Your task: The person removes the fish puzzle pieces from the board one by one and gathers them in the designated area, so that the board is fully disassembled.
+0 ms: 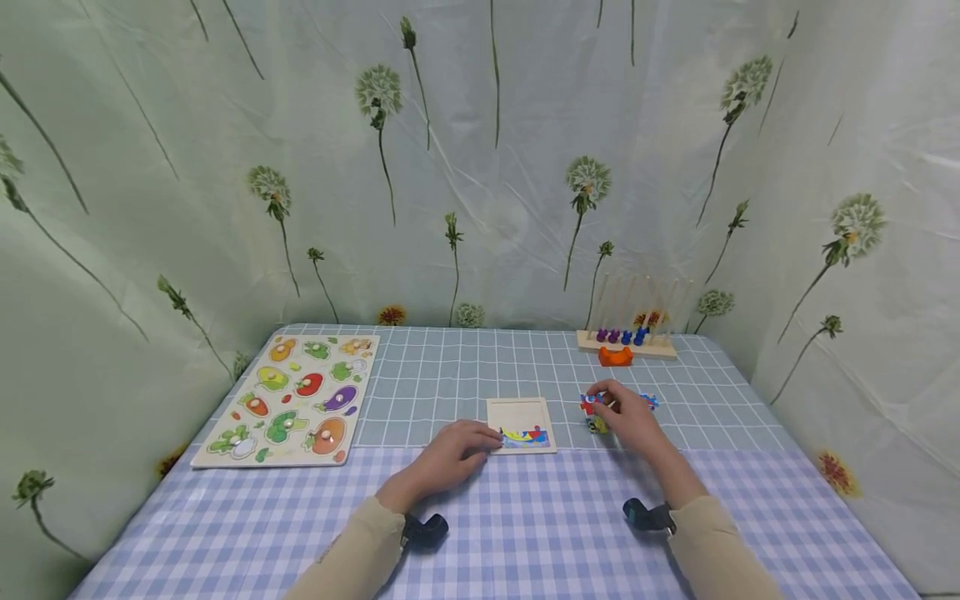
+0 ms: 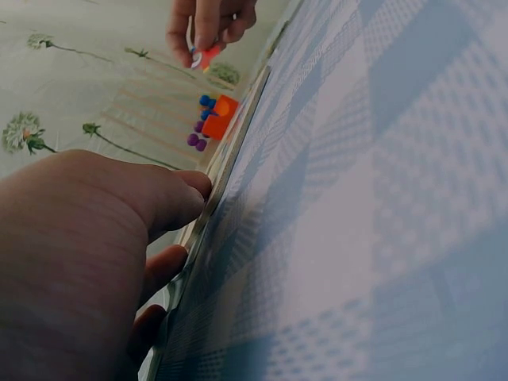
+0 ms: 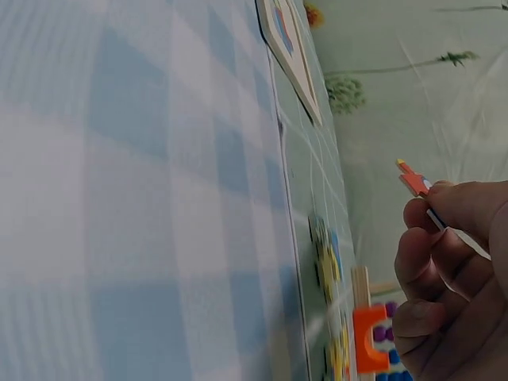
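My right hand (image 1: 632,419) pinches a red and blue jigsaw piece (image 3: 413,182) between thumb and fingertips, raised over the table. Beneath that hand lie loose jigsaw pieces (image 1: 597,426), partly covered by it in the head view. My left hand (image 1: 454,455) rests at the lower left corner of a small wooden puzzle tray (image 1: 519,412), its fingers fairly straight and the fingertips on the rim. Colourful pieces (image 1: 527,438) fill the tray's near strip, while bare wood shows above them.
A large vegetable peg board (image 1: 283,450) lies at the left. At the back right stands a wooden rack (image 1: 660,351) with upright rods and purple and blue beads, an orange block (image 1: 616,357) before it. A checked cloth (image 1: 525,533) covers the near table.
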{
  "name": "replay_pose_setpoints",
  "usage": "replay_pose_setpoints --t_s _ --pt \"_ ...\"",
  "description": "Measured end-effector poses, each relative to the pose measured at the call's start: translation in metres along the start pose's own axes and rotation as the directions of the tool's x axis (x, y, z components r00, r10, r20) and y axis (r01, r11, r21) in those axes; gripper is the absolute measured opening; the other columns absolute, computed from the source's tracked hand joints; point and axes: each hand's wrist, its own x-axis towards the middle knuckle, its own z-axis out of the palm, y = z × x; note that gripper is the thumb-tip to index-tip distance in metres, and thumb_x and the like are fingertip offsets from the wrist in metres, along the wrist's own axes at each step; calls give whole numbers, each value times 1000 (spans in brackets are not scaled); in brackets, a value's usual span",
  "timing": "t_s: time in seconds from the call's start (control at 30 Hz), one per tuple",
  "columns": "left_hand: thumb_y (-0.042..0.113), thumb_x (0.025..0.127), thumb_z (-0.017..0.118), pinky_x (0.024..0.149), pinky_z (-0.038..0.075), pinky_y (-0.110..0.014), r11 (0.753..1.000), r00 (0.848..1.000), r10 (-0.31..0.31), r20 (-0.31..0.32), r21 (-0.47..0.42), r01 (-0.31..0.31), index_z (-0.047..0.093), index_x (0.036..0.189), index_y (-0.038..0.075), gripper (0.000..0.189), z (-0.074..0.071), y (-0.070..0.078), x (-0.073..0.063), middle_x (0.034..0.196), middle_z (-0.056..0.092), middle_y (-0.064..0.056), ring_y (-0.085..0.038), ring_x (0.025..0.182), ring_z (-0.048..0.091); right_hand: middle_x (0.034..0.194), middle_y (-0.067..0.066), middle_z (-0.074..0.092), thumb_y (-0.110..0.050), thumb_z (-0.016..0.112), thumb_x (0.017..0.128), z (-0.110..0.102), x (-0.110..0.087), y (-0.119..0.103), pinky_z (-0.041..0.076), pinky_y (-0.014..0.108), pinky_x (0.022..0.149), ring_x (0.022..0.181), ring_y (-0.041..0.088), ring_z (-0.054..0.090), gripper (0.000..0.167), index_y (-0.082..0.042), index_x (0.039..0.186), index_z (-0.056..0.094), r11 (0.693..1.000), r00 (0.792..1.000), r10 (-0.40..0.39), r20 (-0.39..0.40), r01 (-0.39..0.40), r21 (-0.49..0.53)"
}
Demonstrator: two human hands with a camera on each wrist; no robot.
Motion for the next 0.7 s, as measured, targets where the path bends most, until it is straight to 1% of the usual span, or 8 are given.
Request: replay_pose_setpoints --t_s 0.1,0.2,0.33,0.43,0.53,0.7 --pt "13 97 58 113 41 -45 1000 1000 -4 0 8 4 72 123 18 30 0 0 -1 133 66 7 -18 132 55 93 10 59 -13 60 98 -7 -2 6 45 25 57 71 19 50 20 -11 118 62 1000 1000 14 -2 -14 1" --pt "12 97 59 113 41 -45 1000 1000 -4 -2 11 4 72 123 18 30 1 0 -1 133 66 7 -18 132 55 96 11 61 -12 60 98 -14 -4 13 47 26 60 74 19 54 21 -8 119 62 999 999 36 -9 -36 -20" --pt "12 96 59 113 41 -45 1000 1000 1 -8 1 -1 72 122 18 29 1 0 -1 132 66 6 -19 132 55 100 13 61 -11 59 98 -23 -7 24 50 26 61 76 19 57 22 -7 120 61 995 995 97 -16 -98 -27" --pt "12 96 59 113 41 -45 1000 1000 5 -8 -5 -5 72 122 17 29 1 1 -1 132 66 6 -19 132 55 101 15 60 -11 58 99 -30 -10 32 50 27 57 73 19 56 23 -5 121 59 990 990 138 -8 -138 -9" --pt "12 96 59 113 41 -45 1000 1000 0 -6 -8 0 72 122 17 30 1 1 -1 133 66 5 -19 132 55 101 17 59 -11 57 99 -37 -13 38 50 28 55 75 21 56 24 -4 122 59 988 988 156 -4 -156 -8" --pt "12 97 58 114 41 -46 1000 1000 -15 3 -10 15 72 123 18 30 0 2 -1 133 66 6 -19 132 55 103 18 60 -10 58 97 -46 -16 51 51 28 58 84 24 57 26 -2 121 59 985 987 161 -9 -161 -60"
